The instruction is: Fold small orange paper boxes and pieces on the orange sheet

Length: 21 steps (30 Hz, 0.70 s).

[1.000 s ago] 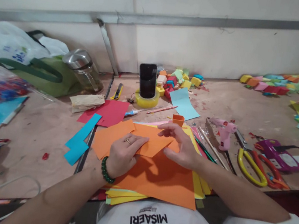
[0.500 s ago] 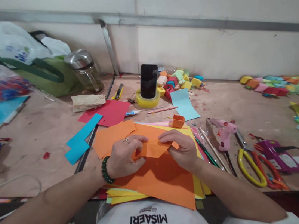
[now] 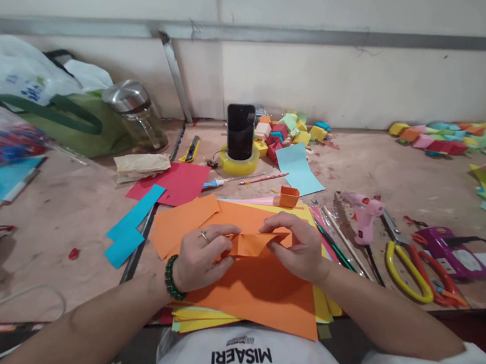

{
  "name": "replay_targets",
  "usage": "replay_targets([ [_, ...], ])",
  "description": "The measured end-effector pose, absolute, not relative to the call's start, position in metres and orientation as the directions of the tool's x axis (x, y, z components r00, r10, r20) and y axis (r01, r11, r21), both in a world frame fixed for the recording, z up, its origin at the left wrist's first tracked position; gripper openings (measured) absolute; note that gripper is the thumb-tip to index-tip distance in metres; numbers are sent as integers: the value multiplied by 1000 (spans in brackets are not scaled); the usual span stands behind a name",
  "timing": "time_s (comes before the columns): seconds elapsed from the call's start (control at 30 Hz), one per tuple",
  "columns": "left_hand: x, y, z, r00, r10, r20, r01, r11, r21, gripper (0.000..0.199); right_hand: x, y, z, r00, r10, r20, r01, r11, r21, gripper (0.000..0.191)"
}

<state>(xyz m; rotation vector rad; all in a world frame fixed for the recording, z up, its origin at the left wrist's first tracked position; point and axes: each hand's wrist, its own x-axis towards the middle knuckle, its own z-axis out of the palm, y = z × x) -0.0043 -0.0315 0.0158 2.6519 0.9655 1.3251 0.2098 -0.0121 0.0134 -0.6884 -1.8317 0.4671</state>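
Observation:
A small folded piece of orange paper is held between both hands. My left hand, with a ring and a green bead bracelet, pinches its left end. At the right end, the thumb and fingers of my right hand close on the paper. Beneath them lies a large orange sheet on a stack of coloured sheets. A small orange paper box stands just beyond my right hand. Another orange sheet lies to the left, near blue paper pieces.
A phone leans upright on a yellow tape roll, beside small paper boxes. To the right are a pink glue gun, scissors and a purple device. A jar and green bag stand back left.
The folded orange paper has tilted between my hands, and its upper flap looks more raised near my right fingers. My fingers have shifted slightly along it.

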Motion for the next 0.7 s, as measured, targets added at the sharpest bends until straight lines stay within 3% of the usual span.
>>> replay_targets([
  [0.2,-2,-32,14,454,587,671,497,-791,356,16,208,-8,10,-329,589,739,153,805,-573,19],
  [0.4,-2,-31,15,453,592,666,482,-791,376,15,210,-7,10,-349,693,632,157,707,-689,24],
  [0.57,-5,-32,14,492,528,692,509,-819,263,13,212,-4,9,-386,758,525,136,610,-781,24],
  [0.7,-7,-32,13,524,391,757,490,-865,107,12,215,2,3,-356,818,451,-5,481,-877,15],
])
